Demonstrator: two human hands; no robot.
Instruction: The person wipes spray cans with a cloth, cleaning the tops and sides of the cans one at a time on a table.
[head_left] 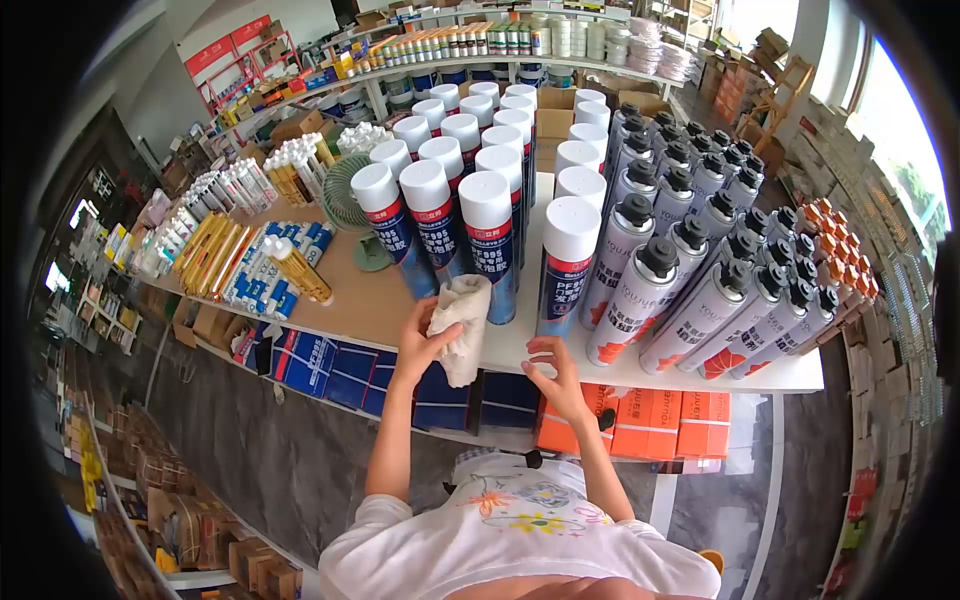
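Note:
My left hand (422, 338) is closed around a bunched whitish cloth (464, 345) at the front edge of the table. Just behind the cloth stands a blue spray foam can with a white cap (487, 240), the front one of several rows of the same kind. My right hand (556, 375) holds nothing, its fingers apart and curved at the table edge. Right above it is another white-capped blue can (568, 265), upright and apart from the fingers. To its right, grey cans with black caps (632, 290) are lined up in rows.
Orange-topped cans (835, 245) fill the table's right end. At left lie gold tubes (215, 250), blue-and-white tubes (270, 275), one gold-and-white tube (298, 270) and a green basket (345, 195). Blue boxes (305, 360) and orange boxes (645, 420) sit beneath. Shelving (480, 65) stands behind.

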